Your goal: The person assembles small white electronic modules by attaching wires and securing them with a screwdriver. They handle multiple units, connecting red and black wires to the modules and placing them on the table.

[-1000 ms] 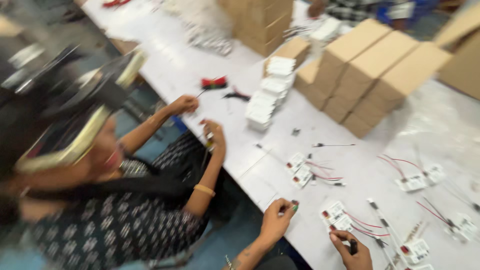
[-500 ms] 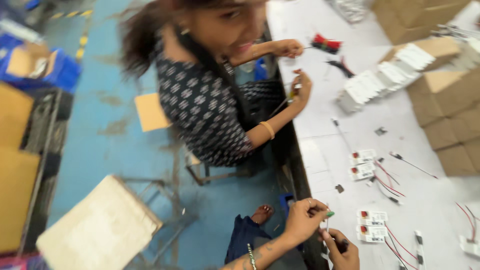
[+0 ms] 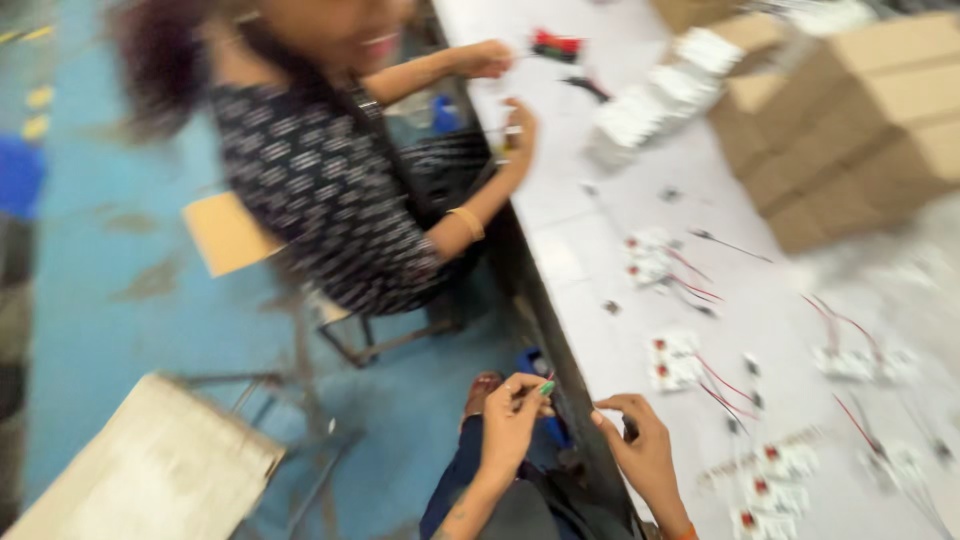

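Observation:
The picture is blurred by head motion. My left hand [image 3: 512, 418] is off the table's left edge, above my lap, pinching a small green-tipped piece [image 3: 546, 387] between thumb and fingers. My right hand [image 3: 640, 445] is at the table edge with its fingers curled around a small dark part; what that part is I cannot make out. Just right of my hands lie small white parts with red wires [image 3: 680, 362] on the white table [image 3: 600, 250].
A co-worker in a dark patterned top [image 3: 320, 180] sits at the left, both hands at the table edge. Brown cardboard boxes [image 3: 850, 120] and stacks of white pieces [image 3: 650, 100] stand at the far side. A board [image 3: 150, 470] rests over the blue floor.
The view has swung left and down. My left hand has come off the table toward my lap with the green-tipped piece. The co-worker stays seated with hands at the table edge.

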Motion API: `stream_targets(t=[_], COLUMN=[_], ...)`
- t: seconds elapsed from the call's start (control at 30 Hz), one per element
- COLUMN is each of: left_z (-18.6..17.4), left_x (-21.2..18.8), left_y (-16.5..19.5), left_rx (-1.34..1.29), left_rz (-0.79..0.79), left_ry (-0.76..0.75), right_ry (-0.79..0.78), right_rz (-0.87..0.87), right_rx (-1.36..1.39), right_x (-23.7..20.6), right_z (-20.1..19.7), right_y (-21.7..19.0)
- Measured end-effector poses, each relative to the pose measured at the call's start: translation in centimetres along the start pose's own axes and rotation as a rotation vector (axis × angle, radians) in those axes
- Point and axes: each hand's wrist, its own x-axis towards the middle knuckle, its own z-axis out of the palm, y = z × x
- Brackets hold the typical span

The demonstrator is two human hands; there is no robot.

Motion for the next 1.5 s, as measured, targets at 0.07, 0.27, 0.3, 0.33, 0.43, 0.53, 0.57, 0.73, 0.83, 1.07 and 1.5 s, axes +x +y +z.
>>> stream_targets(t=[0.07,0.27,0.3,0.33,0.43,0.53,0.57,0.73,0.83,1.07,1.5], left_z=[0.9,5.0,5.3,5.7,6.9,7.7,8.0,9.3,10.2,11.0,14.4], left_x=[0.5,5.8,7.1,8.4,13.2,17.5,18.9,23.0,24.2,25.8,26.2], left_y=[0.5,1.1,1.2,1.4,2.1,2.4,2.4,1.1,0.2,-0.8,0.2], left_rx=[0.113,0.4,0.445,0.538,0.736,0.785,0.799,0.827,0.89,0.915,0.855], left_rz=[-0.03,-0.063,-0.089,-0.094,-0.05,0.013,0.017,0.084,0.089,0.14,-0.133], left_ry=[-0.057,-0.355,-0.408,-0.454,-0.574,-0.681,-0.725,-0.928,-0.998,-1.067,-1.21], right_ry=[0.118,0.4,0.417,0.433,0.472,0.433,0.453,0.508,0.512,0.5,0.56], right_rz=[0.097,0.104,0.138,0.17,0.28,0.48,0.481,0.512,0.532,0.534,0.504], right_rx=[-0.097,-0.334,-0.365,-0.393,-0.344,-0.415,-0.418,-0.349,-0.388,-0.286,0.38], right_x=[0.0,1.0,1.6,2.3,5.2,8.2,9.2,11.8,12.4,12.1,13.5], right_z=[-1.8,-5.3,-5.2,-5.0,-3.6,-2.1,-1.6,0.9,1.8,2.2,1.1], right_y=[-0.5,2.5,3.0,3.3,3.0,2.1,1.9,1.8,2.2,1.0,3.7])
